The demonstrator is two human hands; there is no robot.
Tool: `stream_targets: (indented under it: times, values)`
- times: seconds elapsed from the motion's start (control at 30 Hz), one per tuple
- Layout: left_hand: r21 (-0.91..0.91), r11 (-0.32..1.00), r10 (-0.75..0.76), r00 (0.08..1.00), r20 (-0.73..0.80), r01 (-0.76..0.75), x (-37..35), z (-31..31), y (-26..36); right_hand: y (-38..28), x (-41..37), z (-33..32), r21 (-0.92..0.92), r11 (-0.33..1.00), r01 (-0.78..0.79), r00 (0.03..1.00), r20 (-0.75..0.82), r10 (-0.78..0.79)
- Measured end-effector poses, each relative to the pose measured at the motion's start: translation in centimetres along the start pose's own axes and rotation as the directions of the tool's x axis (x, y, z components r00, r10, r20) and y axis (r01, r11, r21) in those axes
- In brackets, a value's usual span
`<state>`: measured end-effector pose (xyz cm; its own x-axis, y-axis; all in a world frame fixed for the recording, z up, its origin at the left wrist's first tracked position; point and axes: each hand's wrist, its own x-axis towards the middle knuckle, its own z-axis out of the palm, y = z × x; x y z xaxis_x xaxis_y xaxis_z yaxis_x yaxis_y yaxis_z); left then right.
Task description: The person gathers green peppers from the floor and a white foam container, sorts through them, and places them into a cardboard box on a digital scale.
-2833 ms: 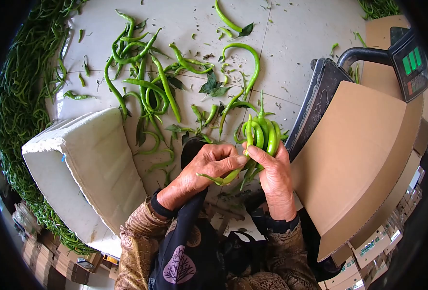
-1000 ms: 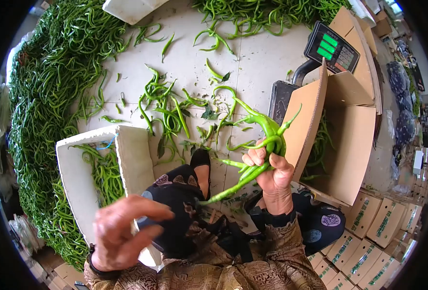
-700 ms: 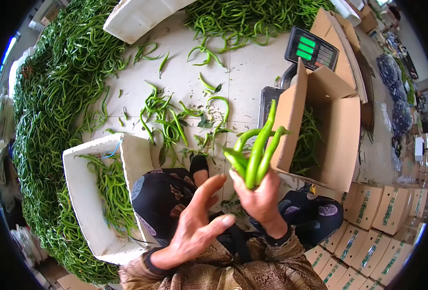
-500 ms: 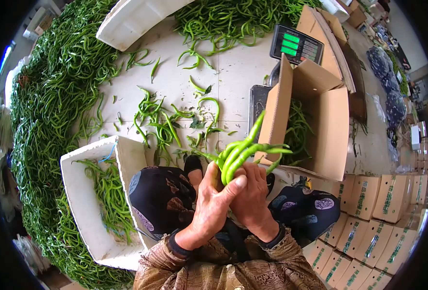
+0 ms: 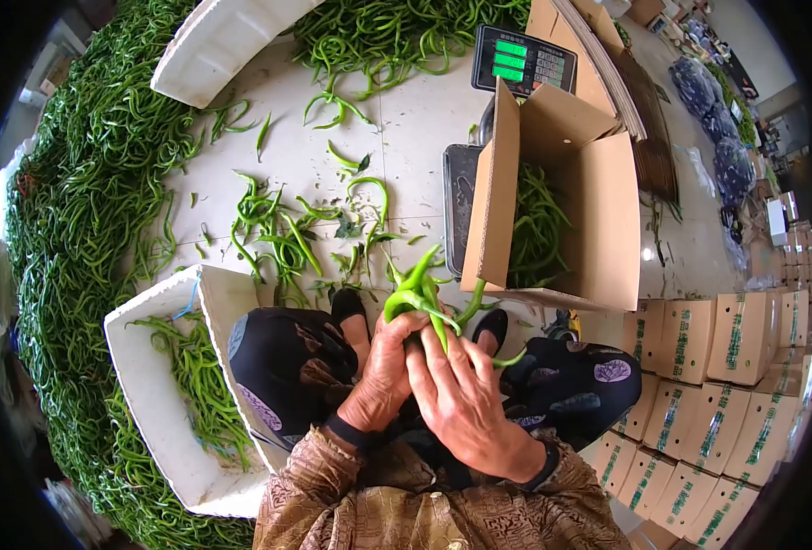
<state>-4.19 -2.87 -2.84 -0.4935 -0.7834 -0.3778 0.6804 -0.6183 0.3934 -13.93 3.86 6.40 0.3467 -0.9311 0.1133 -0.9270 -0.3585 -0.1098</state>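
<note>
A small bunch of long green chili peppers is between my hands, above my lap. My left hand wraps round the bunch from the left, its thumb near the top. Lying over the lower right of the bunch, my right hand has its fingers bent against the peppers. Single peppers stick out past its fingertips, and the lower ends of the bunch are hidden. To the left, a white foam box holds more peppers. At the right stands an open cardboard box with peppers inside, on a scale platform.
Loose peppers and leaf scraps lie on the pale floor. A large pepper heap runs along the left. The scale display glows green behind the cardboard box. Stacked cartons stand at the right; another foam box lies farther back.
My right hand has shifted from clasping beside the left to lying over the bunch, fingers longer in view. The peppers sit lower and spread differently. The whole scene has shifted slightly left.
</note>
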Motion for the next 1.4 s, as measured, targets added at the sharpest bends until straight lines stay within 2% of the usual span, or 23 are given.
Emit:
stream_targets:
  times: [0.07,0.1,0.13,0.2,0.23,0.27,0.3,0.33,0.37,0.4,0.5,0.53,0.6,0.67,0.73,0.93,1.0,1.03,1.07,1.1,1.17,1.3,1.4]
  values:
    - [-0.117,0.989,-0.095,0.995,-0.032,0.090,-0.1,0.5,0.5,0.4,-0.6,-3.1,0.198,0.955,0.219,0.975,-0.091,-0.204]
    - [-0.212,0.974,-0.069,0.997,0.041,0.076,0.4,0.3,0.2,0.5,-1.2,-5.1,0.287,0.916,0.279,0.959,-0.141,-0.248]
    - [-0.244,0.965,-0.086,0.995,0.050,0.096,0.5,0.3,0.4,0.9,-2.0,-6.4,0.370,0.865,0.339,0.939,-0.195,-0.284]
    - [-0.241,0.962,-0.109,0.990,0.092,0.129,0.4,-0.1,0.2,1.8,-3.6,-6.8,0.583,0.737,0.341,0.903,-0.421,-0.085]
    - [-0.252,0.956,-0.132,0.986,0.104,0.154,0.4,0.0,0.2,2.5,-3.9,-7.2,0.606,0.747,0.275,0.895,-0.445,0.031]
    - [-0.260,0.948,-0.156,0.981,0.117,0.182,0.3,0.2,0.2,3.2,-3.7,-7.7,0.611,0.790,0.056,0.899,-0.375,0.226]
    - [-0.267,0.940,-0.181,0.975,0.132,0.210,0.2,0.4,0.2,3.9,-3.6,-7.6,0.639,0.757,-0.136,0.871,-0.286,0.399]
    - [-0.276,0.935,-0.185,0.970,0.155,0.223,0.1,0.4,0.2,4.6,-3.5,-6.8,0.693,0.663,-0.283,0.828,-0.173,0.534]
    - [-0.286,0.930,-0.187,0.967,0.174,0.232,0.0,0.3,0.3,5.3,-3.7,-5.2,0.845,0.438,-0.306,0.764,-0.057,0.643]
    - [-0.294,0.926,-0.187,0.964,0.190,0.238,-0.3,0.3,0.5,5.9,-3.7,-3.9,0.902,0.290,-0.320,0.742,0.048,0.669]
    - [-0.308,0.933,-0.142,0.977,0.159,0.185,-1.6,0.5,1.5,6.4,-4.2,-1.0,0.898,-0.072,-0.434,0.697,0.385,0.604]
    - [-0.319,0.932,-0.126,0.980,0.154,0.170,-2.0,0.3,1.7,6.5,-4.4,0.2,0.887,-0.108,-0.448,0.720,0.430,0.545]
    - [-0.379,0.907,-0.117,0.974,0.195,0.185,-2.5,0.0,2.2,6.2,-4.3,1.8,0.841,-0.364,-0.400,0.720,0.534,0.442]
    - [-0.397,0.886,-0.142,0.955,0.262,0.241,-2.8,0.0,2.3,6.2,-4.0,2.8,0.820,-0.496,-0.286,0.792,0.494,0.359]
    - [-0.343,0.913,-0.144,0.961,0.235,0.221,-2.4,-0.2,2.0,5.6,-3.4,2.7,0.789,-0.591,-0.167,0.834,0.433,0.342]
    - [-0.180,0.973,-0.123,0.983,0.134,0.146,-1.6,0.5,1.4,5.0,-3.5,0.2,0.929,-0.307,-0.208,0.882,0.313,0.351]
    - [-0.129,0.982,-0.118,0.982,0.146,0.138,-1.4,0.4,1.1,4.4,-3.6,0.2,0.969,-0.061,-0.241,0.898,0.246,0.364]
    - [-0.102,0.983,-0.139,0.984,0.110,0.151,-1.3,0.4,1.0,4.1,-3.2,0.0,0.956,0.186,-0.228,0.917,0.146,0.372]
    - [-0.074,0.983,-0.160,0.984,0.074,0.166,-1.3,0.7,0.9,3.4,-3.0,0.1,0.937,0.279,-0.209,0.906,0.078,0.417]
    - [-0.015,0.989,-0.144,0.988,0.055,0.145,-1.3,0.8,0.8,3.1,-3.0,0.5,0.882,0.427,-0.199,0.912,0.007,0.410]
    - [-0.026,0.990,-0.139,0.989,0.050,0.141,-1.2,1.0,0.3,2.7,-3.1,1.4,0.724,0.670,-0.163,0.921,-0.132,0.366]
    - [-0.038,0.979,-0.200,0.979,0.047,0.202,-1.0,1.3,0.2,2.3,-3.1,1.4,0.546,0.832,-0.095,0.938,-0.231,0.259]
    - [0.049,0.964,-0.259,0.966,-0.028,0.260,-1.2,1.4,-0.5,2.3,-3.6,2.2,0.451,0.891,-0.044,0.936,-0.292,0.194]
